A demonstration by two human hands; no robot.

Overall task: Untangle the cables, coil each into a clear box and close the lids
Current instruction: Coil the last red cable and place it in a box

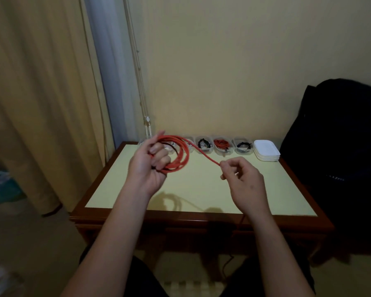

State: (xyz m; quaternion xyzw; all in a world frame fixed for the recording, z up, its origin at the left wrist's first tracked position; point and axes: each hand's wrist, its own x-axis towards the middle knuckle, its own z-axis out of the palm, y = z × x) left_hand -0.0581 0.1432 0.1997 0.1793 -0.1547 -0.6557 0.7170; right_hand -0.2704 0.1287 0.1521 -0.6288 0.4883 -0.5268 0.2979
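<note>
Two bare forearms reach from the near edge over a pale green surface point(201, 189) framed in dark red-brown wood, which stands against a yellow wall. Beige curtains point(36, 93) hang at the left; a dark bag point(338, 151) fills the right side beside the surface. Left hand point(150, 166): raised above the surface, fingers curled shut around a red cable point(181, 156) gathered into several round loops; the loops hang from this hand, clear of the surface, and cast a shadow on it near the front edge. Right hand point(242, 179): thumb and forefinger pinched together on the free length of the same red cable, which runs in a straight slanting line from the top of the coil down to the pinch; the other fingers are loosely bent. A thin dark cord trails below the right wrist toward the floor; whether it is part of the same cable cannot be told. Along the far edge stands a row of clear boxes point(204, 145), all lidless, three of them plainly showing coils: black, red point(221, 143), black. Boxes behind the left hand are partly hidden. Just right of the row lies a stack of white lids point(267, 150).
</note>
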